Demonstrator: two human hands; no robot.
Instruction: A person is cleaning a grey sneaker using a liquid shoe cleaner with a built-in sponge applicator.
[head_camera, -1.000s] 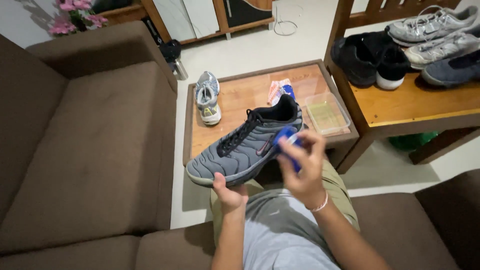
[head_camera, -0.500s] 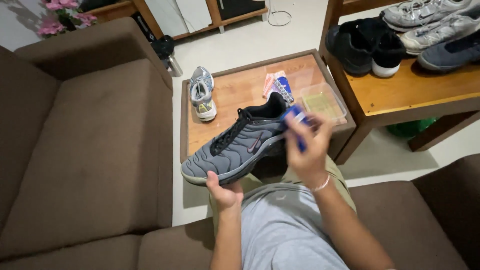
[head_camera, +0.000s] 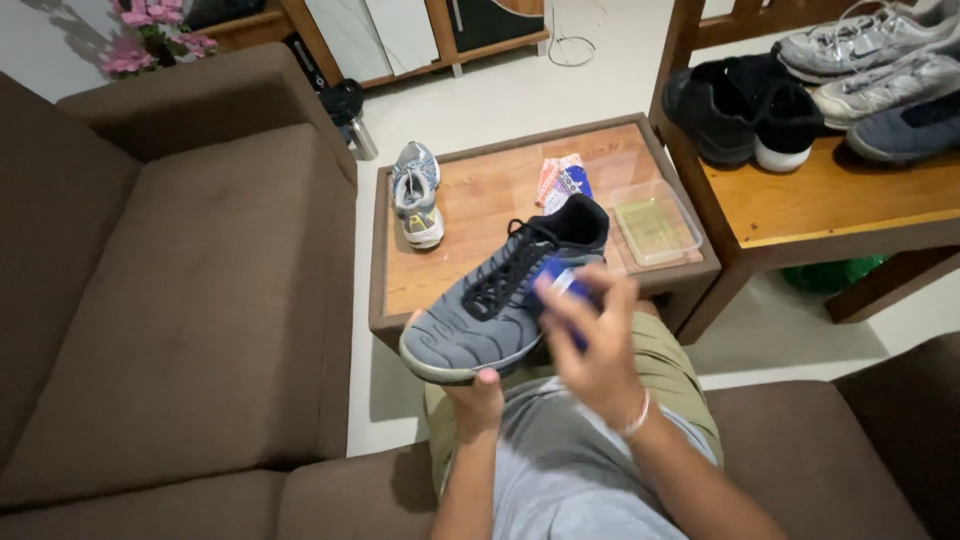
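My left hand holds a grey sneaker with black laces from underneath, toe pointing lower left, above my lap. Against the shoe's side my right hand grips a blue brush-like object; the hand is blurred. A bracelet sits on my right wrist.
A small wooden table in front carries a second grey sneaker, colourful packets and a clear plastic container. A wooden bench at right holds several shoes. A brown sofa fills the left. Pink flowers stand at top left.
The grey sneaker has tilted and shifted slightly lower left. My right hand has slid along the shoe's side and is now blurred. The view has drifted a little.
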